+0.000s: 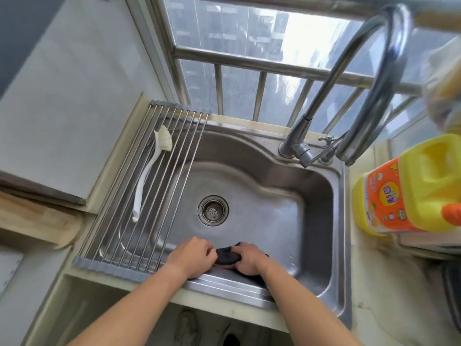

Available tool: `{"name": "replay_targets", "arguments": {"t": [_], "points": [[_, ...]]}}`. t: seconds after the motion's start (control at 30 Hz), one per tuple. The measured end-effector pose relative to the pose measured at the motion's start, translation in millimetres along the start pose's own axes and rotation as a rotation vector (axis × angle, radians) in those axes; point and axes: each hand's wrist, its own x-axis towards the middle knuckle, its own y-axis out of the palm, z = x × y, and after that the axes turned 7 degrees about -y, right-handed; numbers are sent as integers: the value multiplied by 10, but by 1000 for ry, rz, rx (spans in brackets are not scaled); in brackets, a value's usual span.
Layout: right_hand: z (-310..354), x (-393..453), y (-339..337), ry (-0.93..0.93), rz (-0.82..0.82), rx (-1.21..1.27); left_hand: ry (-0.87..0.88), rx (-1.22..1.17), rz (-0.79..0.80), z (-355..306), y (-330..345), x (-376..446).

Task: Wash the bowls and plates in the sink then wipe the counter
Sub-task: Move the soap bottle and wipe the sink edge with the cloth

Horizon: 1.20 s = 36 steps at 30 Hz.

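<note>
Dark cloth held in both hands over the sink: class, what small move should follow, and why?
Probably wring it: both the left hand and right hand already grip the dark cloth over the sink. The basin holds no dishes, so wiping the counter likely comes next.

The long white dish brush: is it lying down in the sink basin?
No, the white dish brush rests on the metal roll-up rack over the sink's left side.

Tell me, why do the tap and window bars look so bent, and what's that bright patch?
Head view: the wide-angle lens bows the faucet and window bars; daylight glares white through the glass; the yellow bottle at the right edge is smeared; both hands, left and right, look sharp.
</note>
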Motion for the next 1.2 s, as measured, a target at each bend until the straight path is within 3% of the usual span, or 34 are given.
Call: {"name": "replay_targets", "arguments": {"t": [0.1,0.2,0.27,0.33,0.43,0.53,0.7,1.0,1.1,1.2], "points": [[55,-295,-217,138,72,148,-24,-4,13,-38,9,-40],[-95,-560,-438,131,-206,331,-37,0,16,-80,-1,-8],[-211,-759,-538,75,-274,389,-39,-9,21,-156,-18,56],[-406,-961,-582,77,-390,268,-44,-32,23,-312,-50,124],[-752,-1308,-590,101,-719,-115,-24,-32,98,-616,-85,213],[-928,-1624,-551,2,-848,-494,-20,-92,181,-896,-18,338],[-989,-1760,-460,122,-902,-370,-59,-173,178,-1037,312,711],[-1057,-1660,-432,113,-995,-360,-172,-211,-47,-1299,771,1043],[-1077,-1649,-451,105,-997,-358,-71,-176,-72,-1500,796,1194],[-1085,-1647,-453,85,-1021,-337,183,-85,14,-1821,778,1258]]}}
